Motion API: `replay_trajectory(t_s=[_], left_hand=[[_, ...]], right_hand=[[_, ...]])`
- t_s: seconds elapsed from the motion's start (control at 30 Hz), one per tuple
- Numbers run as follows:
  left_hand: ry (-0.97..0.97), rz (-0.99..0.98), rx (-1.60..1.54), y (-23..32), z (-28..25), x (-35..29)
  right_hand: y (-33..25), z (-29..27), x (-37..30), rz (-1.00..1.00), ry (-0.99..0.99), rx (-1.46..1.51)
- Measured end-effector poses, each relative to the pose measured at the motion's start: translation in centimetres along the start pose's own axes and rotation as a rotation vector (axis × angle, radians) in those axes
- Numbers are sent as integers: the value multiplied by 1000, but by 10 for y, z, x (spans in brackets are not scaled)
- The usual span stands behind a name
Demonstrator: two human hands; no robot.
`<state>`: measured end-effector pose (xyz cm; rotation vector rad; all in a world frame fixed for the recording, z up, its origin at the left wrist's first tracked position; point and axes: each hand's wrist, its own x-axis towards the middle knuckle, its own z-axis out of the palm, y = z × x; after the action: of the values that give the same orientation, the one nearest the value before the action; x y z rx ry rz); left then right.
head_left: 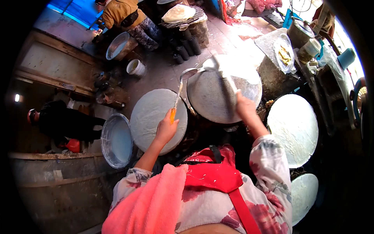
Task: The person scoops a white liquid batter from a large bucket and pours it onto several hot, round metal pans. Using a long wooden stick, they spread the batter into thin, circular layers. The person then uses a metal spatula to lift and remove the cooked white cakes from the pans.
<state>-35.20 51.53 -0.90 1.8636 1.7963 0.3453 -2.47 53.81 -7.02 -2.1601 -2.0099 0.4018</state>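
Observation:
My left hand [167,130] is closed around the orange handle of a metal ladle [180,89]. The ladle's bowl hangs over the far-left rim of a round griddle [204,97]. In my right hand [246,107] is a pale, stick-handled spreader [230,81], smeared by motion, slanting up and left across that griddle. Glare hides much of the griddle's far side, where a whitish layer partly shows. To its left, beneath my left hand, a second griddle [154,113] is covered with a pale sheet of batter.
A basin of whitish liquid [120,142] stands at left. Two more batter-covered griddles [294,130] lie along my right side. Beyond are a white bucket [136,68], stacked flatbreads [178,14], dark cylinders [182,50] and a plastic-lined tray [284,54]. Two people [70,121] are farther off.

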Motion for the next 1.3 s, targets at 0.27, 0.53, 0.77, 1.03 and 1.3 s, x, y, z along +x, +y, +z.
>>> replay_trajectory(t_s=[0.27,0.53,0.77,1.03,1.3], left_hand=[[-8,-67,-122,5,-5,-18],[-21,-223,-232,4,-16,-41],[-31,-267,-394,-3,-16,-63],[-23,-290,-671,-4,-12,-64],[-12,-307,-790,-8,-6,-71]], right_hand=[[-6,38,-6,-312,-19,-103],[38,7,56,-204,13,-68],[22,-17,11,-200,-164,-123],[19,-17,19,-501,-264,-131],[60,-1,62,-389,-24,-108]])
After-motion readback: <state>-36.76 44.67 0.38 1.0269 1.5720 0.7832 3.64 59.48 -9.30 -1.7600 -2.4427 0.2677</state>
